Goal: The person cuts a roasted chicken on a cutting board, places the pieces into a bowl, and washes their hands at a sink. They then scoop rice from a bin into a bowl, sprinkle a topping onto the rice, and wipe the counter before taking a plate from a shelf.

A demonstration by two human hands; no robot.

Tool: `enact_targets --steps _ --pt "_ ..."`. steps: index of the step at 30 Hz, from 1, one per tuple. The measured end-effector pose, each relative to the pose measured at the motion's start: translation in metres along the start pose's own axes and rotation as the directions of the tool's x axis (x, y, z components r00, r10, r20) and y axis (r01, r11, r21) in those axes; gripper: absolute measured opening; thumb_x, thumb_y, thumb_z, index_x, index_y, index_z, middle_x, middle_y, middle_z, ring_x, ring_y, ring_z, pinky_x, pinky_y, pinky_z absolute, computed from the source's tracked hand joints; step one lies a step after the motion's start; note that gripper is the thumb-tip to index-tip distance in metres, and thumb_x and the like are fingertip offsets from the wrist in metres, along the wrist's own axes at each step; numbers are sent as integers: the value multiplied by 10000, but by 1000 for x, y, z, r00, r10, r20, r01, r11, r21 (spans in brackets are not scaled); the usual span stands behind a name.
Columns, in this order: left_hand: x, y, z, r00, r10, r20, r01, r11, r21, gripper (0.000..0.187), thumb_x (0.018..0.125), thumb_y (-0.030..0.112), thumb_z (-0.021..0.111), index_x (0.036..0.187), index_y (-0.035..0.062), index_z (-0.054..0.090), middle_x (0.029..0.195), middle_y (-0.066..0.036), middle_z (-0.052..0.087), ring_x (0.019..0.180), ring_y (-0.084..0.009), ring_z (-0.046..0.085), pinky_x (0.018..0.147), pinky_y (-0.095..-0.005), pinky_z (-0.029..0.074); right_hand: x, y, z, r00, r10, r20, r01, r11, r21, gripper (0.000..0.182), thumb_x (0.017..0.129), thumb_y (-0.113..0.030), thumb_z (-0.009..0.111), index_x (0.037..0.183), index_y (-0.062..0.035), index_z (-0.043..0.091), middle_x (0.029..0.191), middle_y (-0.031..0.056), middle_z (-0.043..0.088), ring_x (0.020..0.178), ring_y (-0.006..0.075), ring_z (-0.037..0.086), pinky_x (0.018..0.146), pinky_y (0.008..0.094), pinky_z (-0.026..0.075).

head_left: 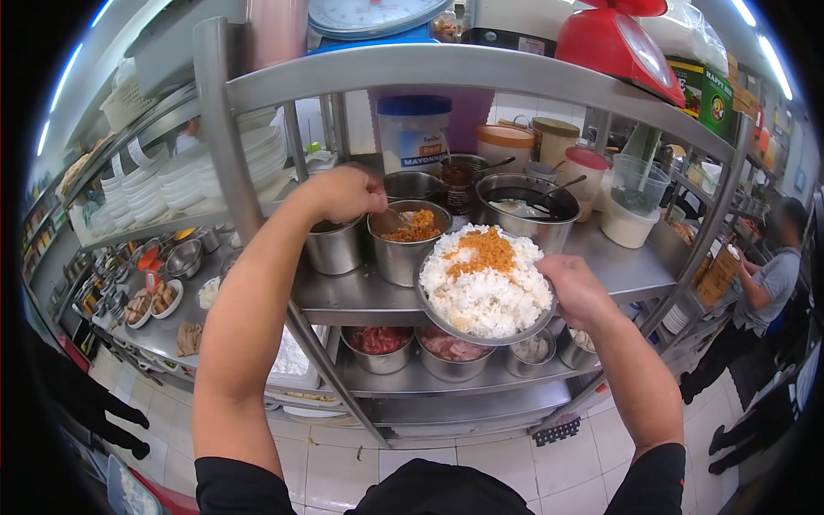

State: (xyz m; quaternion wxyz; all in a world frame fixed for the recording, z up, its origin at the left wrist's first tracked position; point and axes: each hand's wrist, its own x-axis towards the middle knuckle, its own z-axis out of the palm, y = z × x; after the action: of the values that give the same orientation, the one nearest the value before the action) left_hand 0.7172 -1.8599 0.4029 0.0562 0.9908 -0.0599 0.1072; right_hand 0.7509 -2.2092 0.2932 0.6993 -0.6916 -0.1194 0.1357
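My left hand [359, 190] is closed on a spoon [400, 216] whose bowl dips into orange-brown crumbs [421, 227] in a steel pot [396, 263]. Only part of the spoon shows. In my right hand [573, 281] is the rim of a round metal bowl [439, 319], thumb on top and fingers hidden beneath. White rice [489, 307] is heaped in the bowl, with a patch of orange crumbs [486, 251] over its upper part. The bowl is held just in front of the crumb pot, above the shelf edge.
Beside the crumb pot stand a steel pot [336, 249] and a pot of dark liquid [549, 225] with a ladle. A mayonnaise tub [414, 137] is behind. Raw meat pots [378, 360] sit below. Shelf posts [225, 129] flank the reach. Another person [772, 266] is at right.
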Motion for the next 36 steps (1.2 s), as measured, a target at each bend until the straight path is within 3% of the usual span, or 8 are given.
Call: enact_targets --steps 6,13,19,21,23,30,33,36 --pt "-16 31 -25 997 -78 6 77 974 -215 240 865 274 667 989 72 705 866 -72 692 747 -172 618 738 -319 502 3 2 -2 1000 13 13 -14 1000 14 263 913 -160 570 1011 74 638 913 134 684 763 200 679 656 340 567" --pt "-32 86 -8 861 396 -319 -383 918 106 110 853 159 650 875 52 656 835 -159 643 823 -351 633 719 -422 504 4 0 -1 1000 27 16 -27 1000 9 256 906 -162 584 1015 63 643 915 129 683 756 191 676 642 328 560" --pt "-31 75 -12 921 199 -333 -45 907 419 109 807 128 673 898 70 661 893 -122 638 879 -335 645 738 -447 525 -5 -6 0 998 24 -49 -29 995 -94 209 916 -174 595 930 26 654 852 85 679 715 151 645 607 300 518" --pt "-18 61 1 993 78 -94 -27 889 458 160 800 136 664 948 82 685 960 -131 662 940 -327 657 784 -446 541 6 10 -14 999 -26 -40 17 978 -208 237 912 -188 588 957 34 657 855 85 675 730 147 641 606 300 524" --pt "-10 55 16 999 6 52 -25 931 364 180 840 203 632 974 101 696 1055 -141 676 1017 -315 651 821 -438 549 -14 1 -4 991 -125 41 129 986 -105 212 927 -129 539 962 42 661 895 78 686 760 139 641 676 286 523" --pt "-118 57 28 675 281 -682 -443 894 -71 168 844 221 670 880 58 648 800 -132 629 765 -345 630 673 -431 513 -55 13 -16 976 -209 65 212 977 -33 281 955 -176 517 1030 64 643 948 131 709 786 168 698 698 279 558" --pt "-189 42 57 819 127 -560 -443 761 -475 216 869 238 676 907 32 627 784 -147 645 722 -332 642 642 -404 505 -89 13 14 979 -199 50 199 980 10 296 950 -172 507 1034 79 639 942 143 709 784 172 699 705 281 558" --pt "-259 18 76 993 58 -107 -120 599 -792 355 926 353 649 1062 25 629 880 -122 697 789 -232 686 709 -345 535 -115 20 62 982 -148 116 152 988 -28 293 933 -162 519 1023 87 643 934 139 709 774 170 693 707 281 554"
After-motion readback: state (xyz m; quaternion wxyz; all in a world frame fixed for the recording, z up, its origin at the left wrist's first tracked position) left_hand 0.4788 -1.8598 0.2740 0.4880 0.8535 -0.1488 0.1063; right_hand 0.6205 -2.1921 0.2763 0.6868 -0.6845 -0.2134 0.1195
